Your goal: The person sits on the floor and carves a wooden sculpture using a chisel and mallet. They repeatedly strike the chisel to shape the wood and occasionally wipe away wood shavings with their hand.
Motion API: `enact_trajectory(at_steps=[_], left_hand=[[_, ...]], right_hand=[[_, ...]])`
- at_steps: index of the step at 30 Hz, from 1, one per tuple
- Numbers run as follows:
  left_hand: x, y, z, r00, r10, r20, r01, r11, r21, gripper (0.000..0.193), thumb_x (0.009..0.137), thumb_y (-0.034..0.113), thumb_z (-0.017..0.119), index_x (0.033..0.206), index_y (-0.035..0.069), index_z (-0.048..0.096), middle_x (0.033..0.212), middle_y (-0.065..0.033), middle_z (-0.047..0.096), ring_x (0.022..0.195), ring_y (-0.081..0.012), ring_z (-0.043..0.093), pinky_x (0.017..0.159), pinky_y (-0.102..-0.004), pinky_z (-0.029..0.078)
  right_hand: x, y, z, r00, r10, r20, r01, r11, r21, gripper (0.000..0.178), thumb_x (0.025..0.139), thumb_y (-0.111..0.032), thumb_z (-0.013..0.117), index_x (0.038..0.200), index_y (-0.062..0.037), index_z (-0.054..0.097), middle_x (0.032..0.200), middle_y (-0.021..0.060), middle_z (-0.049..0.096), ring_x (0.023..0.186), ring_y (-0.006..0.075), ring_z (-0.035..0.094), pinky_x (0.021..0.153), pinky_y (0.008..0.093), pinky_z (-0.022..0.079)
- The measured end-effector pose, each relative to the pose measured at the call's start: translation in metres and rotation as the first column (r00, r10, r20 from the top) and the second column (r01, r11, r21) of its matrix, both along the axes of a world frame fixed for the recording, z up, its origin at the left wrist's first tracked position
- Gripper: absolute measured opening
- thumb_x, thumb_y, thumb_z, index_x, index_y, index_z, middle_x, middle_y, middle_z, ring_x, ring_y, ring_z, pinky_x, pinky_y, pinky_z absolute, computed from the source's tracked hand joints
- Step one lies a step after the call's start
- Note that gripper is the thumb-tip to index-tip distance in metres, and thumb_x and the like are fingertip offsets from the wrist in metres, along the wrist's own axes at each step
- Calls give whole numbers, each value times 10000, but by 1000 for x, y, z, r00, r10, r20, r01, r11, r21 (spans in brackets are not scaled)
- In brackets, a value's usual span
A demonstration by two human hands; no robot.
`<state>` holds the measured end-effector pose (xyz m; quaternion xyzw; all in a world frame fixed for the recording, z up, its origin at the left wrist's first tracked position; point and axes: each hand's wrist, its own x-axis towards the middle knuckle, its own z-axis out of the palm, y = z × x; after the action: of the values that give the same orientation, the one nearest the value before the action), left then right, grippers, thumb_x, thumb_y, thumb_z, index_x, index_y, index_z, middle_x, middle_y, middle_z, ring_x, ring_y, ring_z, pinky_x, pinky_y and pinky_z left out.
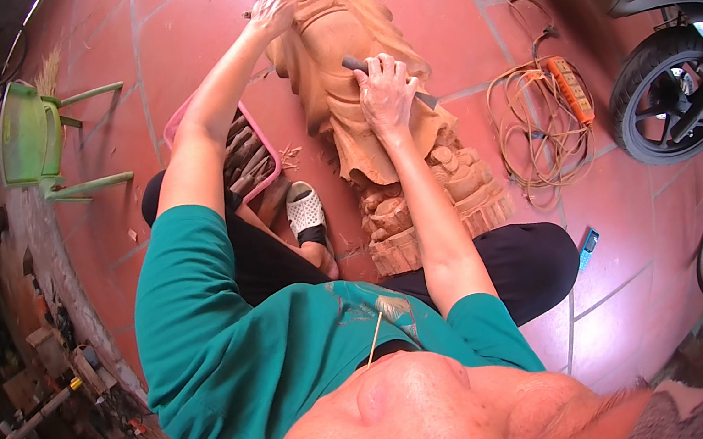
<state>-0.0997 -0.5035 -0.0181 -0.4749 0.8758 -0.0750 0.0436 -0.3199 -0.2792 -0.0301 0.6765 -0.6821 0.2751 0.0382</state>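
A carved wooden statue (331, 41) of a robed figure lies on its back on the floor in front of me, its base nearest my legs. My left hand (273, 15) is at the statue's upper left edge, fingers curled against the wood; a small dark tip shows beside it, too little to name. My right hand (387, 94) is closed round a dark, bar-shaped hand tool (354, 64) across the robe's folds. One end sticks out at its upper left, the other at its lower right. The palm hides the middle, so I cannot tell its exact kind.
A pink basket (275, 160) of brown wooden handles stands by my left leg, wood shavings (291, 153) beside it. Farther left is a green plastic chair (30, 134). To the right are a coiled cord (532, 133), an orange power strip (570, 90) and a motorbike wheel (661, 98).
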Motion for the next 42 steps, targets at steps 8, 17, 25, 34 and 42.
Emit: enact_trajectory(at_steps=[8,17,25,34,42], left_hand=[[6,2,22,971,230,-60,-212,953,217,181,777,108,599,886,91,743,842,-192,704,794,-367,698,669,-457,552],[-1,8,3,986,166,-13,-165,985,49,176,767,75,566,834,4,713,870,-243,693,834,-384,701,708,-462,561],[-11,11,24,979,205,-12,-200,964,177,159,779,103,599,846,16,714,874,-228,699,796,-400,694,675,-453,564],[-7,16,0,992,64,-108,-62,998,21,161,736,49,555,772,-40,685,793,-267,673,766,-408,695,671,-482,560],[3,14,28,879,425,-216,-205,745,635,192,851,254,627,902,147,778,955,-117,735,837,-332,704,734,-432,568]], right_hand=[[0,-4,2,1000,1,8,-1,1000,-12,296,883,-392,644,1038,-147,586,1096,4,547,1048,208,521,799,444,414],[1,-2,1,1000,-6,-10,6,1000,-14,291,888,-388,639,1034,-142,586,1109,2,550,1046,204,524,800,445,411],[-2,-3,0,1000,-2,9,2,1000,-21,288,888,-391,639,1027,-145,585,1099,4,548,1044,211,524,803,446,413],[-4,-3,-1,999,-25,-36,24,999,-29,288,884,-393,640,1021,-147,582,1088,5,548,1028,208,527,794,443,417],[-4,-4,1,1000,-13,-19,12,1000,-19,294,893,-387,632,1045,-139,593,1099,-2,556,1029,208,531,801,452,427]])
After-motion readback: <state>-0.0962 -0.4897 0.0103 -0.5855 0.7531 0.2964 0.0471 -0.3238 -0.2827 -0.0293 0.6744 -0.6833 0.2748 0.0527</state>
